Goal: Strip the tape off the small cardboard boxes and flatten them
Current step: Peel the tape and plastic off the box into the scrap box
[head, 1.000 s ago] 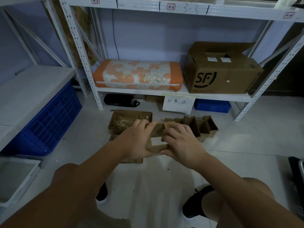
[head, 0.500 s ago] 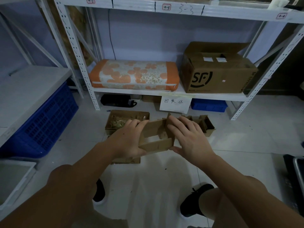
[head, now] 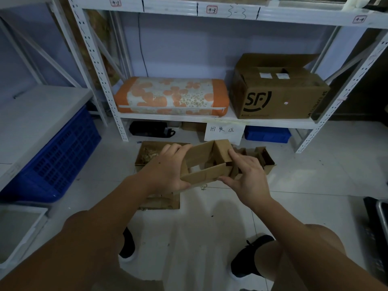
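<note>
above the white tiled floor (head: 315,181), in front of the white shelving rack (head: 210,120), we hold a small cardboard box (head: 206,162) up between both hands, its open frame tilted so we see through it. our left hand (head: 168,171) grips its left end, fingers curled over the far edge and thumb under the near one. our right hand (head: 248,177) pinches the right end, index finger laid along the raised flap, thumb at the near lower edge. behind the box, more small boxes (head: 262,158) stand on the floor just before the rack, beside an open carton of scraps (head: 147,154); a flattened piece (head: 163,201) lies below our left wrist. a blue crate (head: 60,156) bounds the left side, and bare tile spreads to the right. our shoes (head: 249,257) rest on the near tiles.
</note>
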A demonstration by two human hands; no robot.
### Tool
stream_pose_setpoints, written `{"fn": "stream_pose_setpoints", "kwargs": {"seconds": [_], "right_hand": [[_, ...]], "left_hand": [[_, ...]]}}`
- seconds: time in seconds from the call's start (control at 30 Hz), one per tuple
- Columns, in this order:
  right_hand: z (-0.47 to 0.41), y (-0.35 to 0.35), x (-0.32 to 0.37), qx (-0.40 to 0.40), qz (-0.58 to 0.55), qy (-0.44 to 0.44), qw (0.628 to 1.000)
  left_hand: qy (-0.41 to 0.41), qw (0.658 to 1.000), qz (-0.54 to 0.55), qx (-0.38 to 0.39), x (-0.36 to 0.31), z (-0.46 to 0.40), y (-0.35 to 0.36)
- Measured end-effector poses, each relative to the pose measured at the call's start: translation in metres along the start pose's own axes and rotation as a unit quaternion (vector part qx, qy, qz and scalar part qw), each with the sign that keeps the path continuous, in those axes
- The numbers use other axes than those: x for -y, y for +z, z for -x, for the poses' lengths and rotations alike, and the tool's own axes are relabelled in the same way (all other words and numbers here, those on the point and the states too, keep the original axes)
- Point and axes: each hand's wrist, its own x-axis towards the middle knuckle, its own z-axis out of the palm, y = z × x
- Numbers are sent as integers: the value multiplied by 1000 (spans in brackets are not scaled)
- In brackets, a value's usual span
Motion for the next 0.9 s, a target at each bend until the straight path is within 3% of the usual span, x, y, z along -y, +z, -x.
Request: {"fn": "stream_pose_setpoints", "kwargs": {"seconds": [0.13,0.33,0.47,0.53,0.73,0.9], "right_hand": [[-3,8,-1,31,-28,43,998],[-4,6,1,73,29,-3,997],[-4,2,9,124,205,-153,959],[-5,1,9,181,214,-186,942],[1,0,3,249,206,-170,931],[2,3,11,280,225,-159,920]], "left_hand": [[10,1000,-18,1,-3,-2,2],[30,997,-57,30,-1,-3,-3],[76,993,-94,17,3,-2,1],[99,990,-105,8,3,-1,5],[120,981,-152,-19,10,5,19],[240,946,-216,-4,12,10,42]]}}
